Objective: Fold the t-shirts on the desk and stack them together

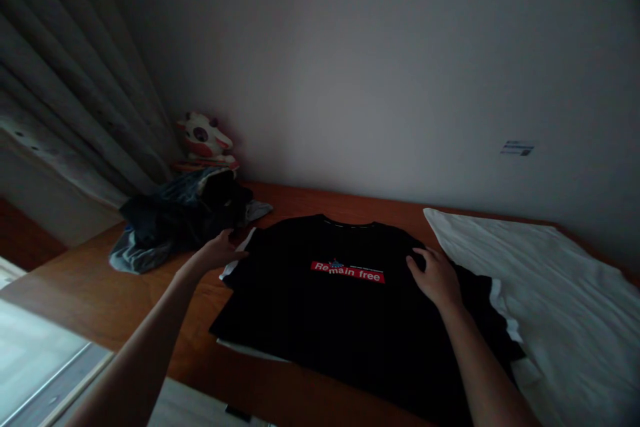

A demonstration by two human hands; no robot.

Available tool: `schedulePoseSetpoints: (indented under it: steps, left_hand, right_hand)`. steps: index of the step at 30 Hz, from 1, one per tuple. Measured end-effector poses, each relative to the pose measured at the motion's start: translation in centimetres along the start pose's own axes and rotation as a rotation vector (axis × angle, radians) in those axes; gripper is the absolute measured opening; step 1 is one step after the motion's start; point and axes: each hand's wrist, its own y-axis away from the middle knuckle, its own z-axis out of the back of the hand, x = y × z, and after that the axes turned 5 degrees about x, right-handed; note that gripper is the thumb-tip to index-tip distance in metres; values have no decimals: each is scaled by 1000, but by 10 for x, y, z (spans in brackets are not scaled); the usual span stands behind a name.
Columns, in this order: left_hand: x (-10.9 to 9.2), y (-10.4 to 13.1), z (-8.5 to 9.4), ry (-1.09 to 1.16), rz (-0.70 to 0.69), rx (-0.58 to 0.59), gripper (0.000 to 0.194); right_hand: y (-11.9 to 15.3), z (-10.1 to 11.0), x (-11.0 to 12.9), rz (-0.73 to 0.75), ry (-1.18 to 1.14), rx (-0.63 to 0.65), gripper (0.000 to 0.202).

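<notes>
A black T-shirt (320, 313) lies spread face up on the wooden surface, neckline toward the wall, with a red "Remain free" print (349, 272) across its chest. White bands edge both sleeves. My left hand (220, 252) is at the sleeve on the left, thumb and fingers apart beside the white cuff (239, 257); whether it touches the cloth is hard to see. Over the shoulder on the right rests my right hand (439, 277), its thumb and forefinger spread with nothing visible between them. Some pale cloth (253, 350) shows beneath the shirt's lower left edge.
A white cloth (560, 280) lies flat on the right, partly under the black sleeve. Heaped dark and denim clothes (185, 213) sit at the back left, before a cow-like toy (203, 137). A curtain (75, 80) hangs left; the wall (375, 80) borders the wooden surface (145, 297).
</notes>
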Motion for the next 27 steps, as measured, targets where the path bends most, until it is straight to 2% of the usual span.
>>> schedulePoseSetpoints:
  steps: [3, 5, 7, 8, 10, 12, 13, 17, 20, 24, 27]
  left_hand:
    - [-15, 9, 1, 49, -41, -33, 71]
    - [-40, 25, -1, 125, -148, -134, 59]
    - [-71, 48, -5, 210, -319, -227, 48]
    - [-87, 61, -7, 236, -434, -179, 44]
    - [-111, 84, -12, 218, -625, 89, 44]
    - [-123, 96, -16, 170, -699, 250, 41]
    - [-124, 97, -18, 143, -704, 262, 37]
    - [-107, 71, -32, -44, -653, 90, 29]
    - [-99, 48, -46, -219, -649, 26, 24]
    - [-118, 29, -61, -335, -690, 11, 32]
    - [-139, 11, -64, -426, -669, 84, 39]
  right_hand:
    - [0, 0, 0, -3, 0, -3, 46]
    - [0, 0, 0, 3, -2, -9, 46]
    - [0, -2, -2, 18, -11, -20, 46]
    - [0, -3, -3, 27, -19, -29, 45]
    - [-1, -5, -5, 36, -37, -51, 44]
    - [-1, -9, -8, 43, -52, -73, 44]
    - [0, -10, -9, 47, -56, -84, 44]
    - [-1, -13, -10, 63, -49, -149, 43]
    - [0, -7, -4, 93, -49, -251, 38]
    - [2, 6, 11, 242, -74, -327, 28]
    - [4, 10, 17, 299, -86, -338, 26]
